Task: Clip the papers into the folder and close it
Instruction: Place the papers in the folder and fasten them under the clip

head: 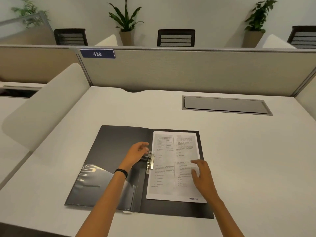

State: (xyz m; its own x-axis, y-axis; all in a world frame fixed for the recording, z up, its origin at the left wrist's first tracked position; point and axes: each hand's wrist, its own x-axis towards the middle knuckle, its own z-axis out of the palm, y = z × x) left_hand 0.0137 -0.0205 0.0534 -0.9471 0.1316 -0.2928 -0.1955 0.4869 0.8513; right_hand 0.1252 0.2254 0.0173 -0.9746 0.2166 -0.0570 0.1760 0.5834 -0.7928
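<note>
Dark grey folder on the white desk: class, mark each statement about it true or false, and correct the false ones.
1. The dark grey folder lies open on the white desk. True.
2. The printed white papers lie on the folder's left half. False: they lie on the right half.
3. The left hand is at the silver metal clip near the spine. True.
4. The right hand is off the folder, on the bare desk. False: it is over the papers.
5. A black wristband is on the left wrist. True.
6. The desk number sign reads 210. False: it reads 436.
</note>
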